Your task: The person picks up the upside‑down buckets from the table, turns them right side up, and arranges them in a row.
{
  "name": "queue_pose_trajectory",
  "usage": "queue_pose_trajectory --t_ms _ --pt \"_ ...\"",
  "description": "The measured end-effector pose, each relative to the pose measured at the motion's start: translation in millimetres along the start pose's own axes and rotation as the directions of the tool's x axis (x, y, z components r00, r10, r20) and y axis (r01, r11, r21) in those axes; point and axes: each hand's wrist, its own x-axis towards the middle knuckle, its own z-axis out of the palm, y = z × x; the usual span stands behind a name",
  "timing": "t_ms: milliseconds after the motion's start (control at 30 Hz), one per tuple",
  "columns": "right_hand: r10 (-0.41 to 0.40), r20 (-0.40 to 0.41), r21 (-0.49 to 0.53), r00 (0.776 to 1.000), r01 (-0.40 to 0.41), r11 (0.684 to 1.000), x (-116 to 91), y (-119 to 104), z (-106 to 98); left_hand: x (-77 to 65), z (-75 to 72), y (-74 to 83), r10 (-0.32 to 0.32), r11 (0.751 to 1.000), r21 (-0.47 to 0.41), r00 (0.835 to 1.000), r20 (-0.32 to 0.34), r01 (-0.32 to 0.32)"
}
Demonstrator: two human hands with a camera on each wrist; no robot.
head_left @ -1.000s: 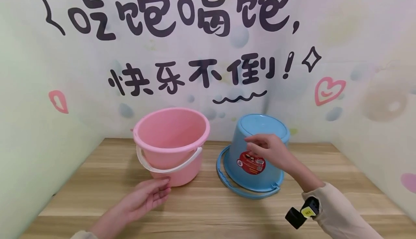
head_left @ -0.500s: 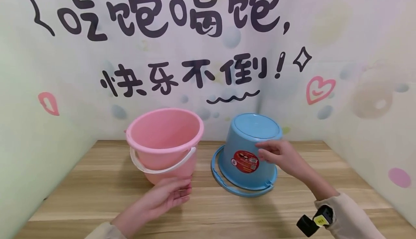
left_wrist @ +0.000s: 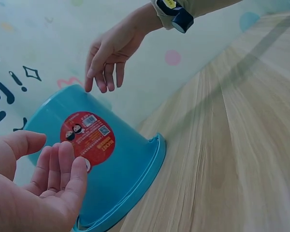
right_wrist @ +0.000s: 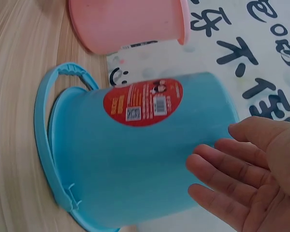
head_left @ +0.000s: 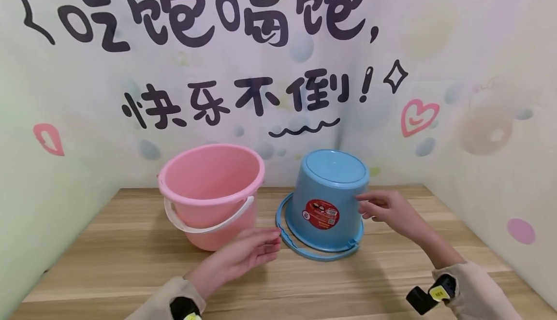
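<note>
An upside-down blue bucket (head_left: 326, 189) with a red round label (head_left: 321, 214) stands on the table, its blue handle (head_left: 300, 250) lying around its rim. To its left a pink bucket (head_left: 204, 213) sits upright, its white handle (head_left: 213, 227) hanging down in front. My left hand (head_left: 243, 257) hovers before the pink bucket, palm toward the blue one, fingers relaxed and holding nothing. Beside the blue bucket's right side is my right hand (head_left: 393, 213), fingers loosely bent. In the right wrist view, its fingers (right_wrist: 222, 169) overlap the bucket; whether they touch it I cannot tell.
The wooden table (head_left: 130, 281) meets a printed wall cloth (head_left: 278, 131) close behind both buckets. Side walls stand at left and right. Each sleeve carries a small black wrist camera (head_left: 435, 293).
My left hand has moved right, from the pink bucket's base toward the blue bucket. The right hand has shifted from the blue bucket's front to its right side. Both buckets stay in place.
</note>
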Motion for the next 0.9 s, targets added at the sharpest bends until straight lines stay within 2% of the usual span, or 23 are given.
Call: queue_pose_trajectory --t_ms 200,367,567,733,833,900 --pt "0.063 0.002 -0.001 0.998 -0.063 0.998 2 13 -3 18.5 5.0 -6.1 -0.017 1.0 0.02 0.998 -0.054 0.018" --pt "0.146 -0.002 0.023 0.989 -0.146 0.989 6 22 -6 32.0 8.0 -11.8 -0.029 0.999 0.043 0.996 -0.086 0.033" --pt "0.25 0.021 0.064 0.968 -0.251 0.966 13 35 -6 44.4 8.6 -12.6 -0.046 0.987 0.154 0.997 -0.061 0.055" --pt "0.347 0.058 0.057 0.936 -0.35 0.935 18 50 -5 55.0 8.6 -14.0 0.013 0.949 0.314 0.997 -0.082 0.014" --pt "0.387 0.076 0.053 0.919 -0.391 0.919 21 58 -5 61.2 9.2 -16.1 0.048 0.915 0.404 0.994 -0.1 -0.004" --pt "0.402 0.085 0.063 0.912 -0.407 0.911 24 63 -4 65.4 10.4 -16.8 0.068 0.877 0.48 0.992 -0.108 -0.008"
